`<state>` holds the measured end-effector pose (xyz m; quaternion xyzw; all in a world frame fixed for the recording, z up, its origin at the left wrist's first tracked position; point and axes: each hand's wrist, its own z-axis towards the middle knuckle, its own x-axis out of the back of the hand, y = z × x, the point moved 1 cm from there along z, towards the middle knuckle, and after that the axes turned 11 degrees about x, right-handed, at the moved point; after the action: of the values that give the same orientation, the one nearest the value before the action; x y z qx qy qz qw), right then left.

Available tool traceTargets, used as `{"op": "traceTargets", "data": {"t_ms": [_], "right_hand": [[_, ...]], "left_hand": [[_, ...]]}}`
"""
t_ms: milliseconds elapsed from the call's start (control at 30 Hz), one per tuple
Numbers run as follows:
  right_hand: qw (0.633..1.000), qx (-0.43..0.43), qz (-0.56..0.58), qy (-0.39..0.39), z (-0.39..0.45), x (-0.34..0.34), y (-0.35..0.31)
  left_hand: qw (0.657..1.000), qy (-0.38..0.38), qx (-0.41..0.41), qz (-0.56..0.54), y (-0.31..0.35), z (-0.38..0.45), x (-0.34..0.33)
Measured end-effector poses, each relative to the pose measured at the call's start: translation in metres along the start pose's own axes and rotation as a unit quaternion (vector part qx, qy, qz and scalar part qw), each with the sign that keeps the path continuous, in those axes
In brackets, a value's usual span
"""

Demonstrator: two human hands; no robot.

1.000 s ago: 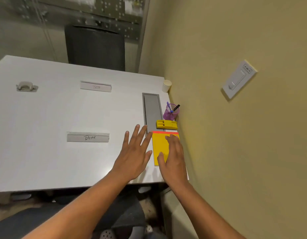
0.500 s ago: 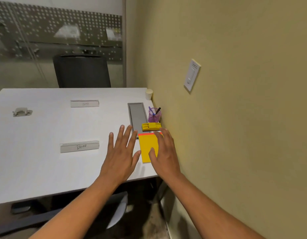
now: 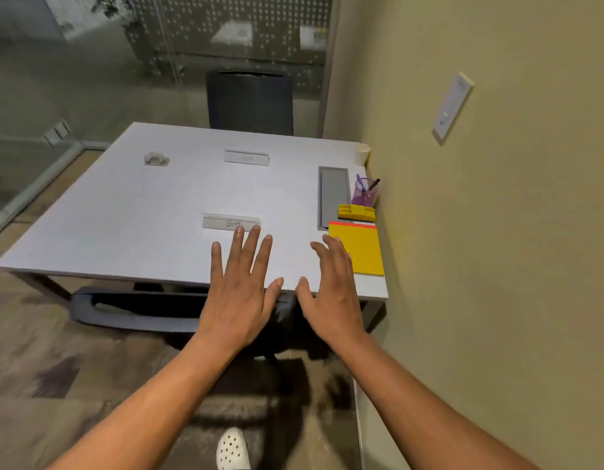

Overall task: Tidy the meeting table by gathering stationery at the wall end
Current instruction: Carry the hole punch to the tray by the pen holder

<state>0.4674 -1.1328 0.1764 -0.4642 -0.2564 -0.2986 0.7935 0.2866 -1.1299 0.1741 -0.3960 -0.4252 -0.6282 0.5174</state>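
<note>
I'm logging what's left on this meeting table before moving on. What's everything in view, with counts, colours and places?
table: 1, white, against the wall
yellow pad: 1, yellow with a red top strip, wall end, near corner
yellow holder: 1, yellow, just beyond the pad
pen cup: 1, purple, see-through, pens inside, by the wall
paper cup: 1, cream, far corner by the wall
cable tray: 1, grey, set into the table
name plates: 2, pale grey, mid-table
small clip-like object: 1, pale grey, far left
chairs: 2, dark, far side and near side
wall switch: 1, white
left hand: open, over the near edge
right hand: open, fingertips beside the pad
</note>
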Motion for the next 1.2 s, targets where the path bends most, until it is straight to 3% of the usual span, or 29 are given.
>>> {"op": "traceTargets", "data": {"t_ms": [267, 533, 833, 1200], "right_hand": [[0.984, 0.117, 0.093, -0.092, 0.016, -0.080, -0.136], [0.950, 0.238, 0.100, -0.177, -0.012, -0.212, -0.290], [0.906, 0.338, 0.081, -0.242, -0.051, -0.353, -0.456], [0.877, 0.386, 0.083, -0.274, -0.037, -0.467, -0.571]], "left_hand": [[0.986, 0.029, 0.153, 0.056, -0.127, -0.070, 0.058], [0.947, 0.036, 0.318, 0.040, -0.288, -0.190, 0.099], [0.907, 0.044, 0.415, 0.055, -0.471, -0.296, 0.149], [0.867, 0.064, 0.489, 0.076, -0.610, -0.339, 0.176]]}}
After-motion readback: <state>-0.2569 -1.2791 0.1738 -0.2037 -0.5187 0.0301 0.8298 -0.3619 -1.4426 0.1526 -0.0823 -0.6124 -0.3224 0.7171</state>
